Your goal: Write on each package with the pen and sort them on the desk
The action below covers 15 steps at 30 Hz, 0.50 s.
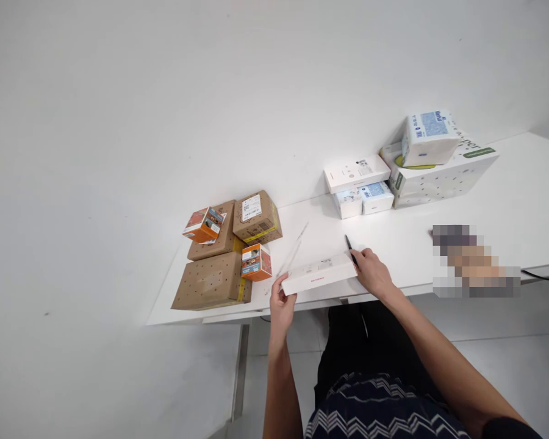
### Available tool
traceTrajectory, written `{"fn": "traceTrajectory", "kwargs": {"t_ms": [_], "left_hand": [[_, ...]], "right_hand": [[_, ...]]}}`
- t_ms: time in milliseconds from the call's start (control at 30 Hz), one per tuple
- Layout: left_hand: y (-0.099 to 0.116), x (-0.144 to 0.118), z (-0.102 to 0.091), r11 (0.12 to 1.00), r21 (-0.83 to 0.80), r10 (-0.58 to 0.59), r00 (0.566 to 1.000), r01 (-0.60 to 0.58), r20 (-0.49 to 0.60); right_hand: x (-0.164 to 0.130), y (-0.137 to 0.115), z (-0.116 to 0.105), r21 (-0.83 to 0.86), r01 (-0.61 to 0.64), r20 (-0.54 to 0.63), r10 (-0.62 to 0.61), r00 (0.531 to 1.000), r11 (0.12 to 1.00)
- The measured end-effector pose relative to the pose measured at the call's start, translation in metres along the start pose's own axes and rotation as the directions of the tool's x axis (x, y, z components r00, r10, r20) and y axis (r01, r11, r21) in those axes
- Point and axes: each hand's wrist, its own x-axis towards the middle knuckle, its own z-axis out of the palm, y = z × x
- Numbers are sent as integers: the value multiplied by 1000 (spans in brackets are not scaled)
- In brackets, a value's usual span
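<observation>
A long flat white box (319,274) lies near the front edge of the white table (439,244). My left hand (281,303) grips its left end. At the right end my right hand (372,272) rests against the box and holds a thin black tool, like a pen or knife (350,248), whose tip points away from me. A clear strip or ruler (295,247) lies just behind the box.
Brown cardboard boxes (213,281) (257,217) and two small orange boxes (257,262) (204,224) are piled at the table's left end. White boxes (357,173) and a tissue pack (430,137) are stacked at the back right. A blurred area (473,262) sits at the right.
</observation>
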Motion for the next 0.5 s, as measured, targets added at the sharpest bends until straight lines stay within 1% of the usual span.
{"fn": "traceTrajectory", "kwargs": {"t_ms": [100, 167, 233, 300, 333, 367, 400, 467, 500], "left_hand": [[0, 1, 2, 999, 16, 30, 999, -30, -18], [0, 2, 2, 999, 24, 43, 998, -42, -41], [1, 3, 3, 999, 10, 47, 998, -47, -49], [2, 2, 5, 998, -33, 48, 998, -49, -41], [2, 1, 6, 997, -66, 47, 998, -49, -33], [2, 1, 8, 993, -105, 45, 999, -48, -28], [1, 0, 10, 988, -146, 41, 999, -45, -27], [-1, 0, 15, 972, -234, 22, 999, -29, -33], [-2, 1, 17, 961, -275, 9, 999, -19, -38]], "right_hand": [[6, -4, -1, -91, 28, 48, -24, 999, 995], [5, -4, -1, -82, 46, 70, -41, 997, 996], [0, 0, -2, 13, 52, 96, -53, 994, 999], [-7, 8, -5, 207, 35, 109, -59, 992, 978], [-11, 14, -8, 335, 0, 112, -39, 993, 942], [-15, 20, -11, 477, -53, 115, -2, 993, 878], [-20, 26, -14, 620, -110, 124, 41, 991, 777], [-27, 35, -22, 848, -191, 161, 102, 982, 495], [-31, 37, -27, 914, -202, 177, 101, 979, 353]]}}
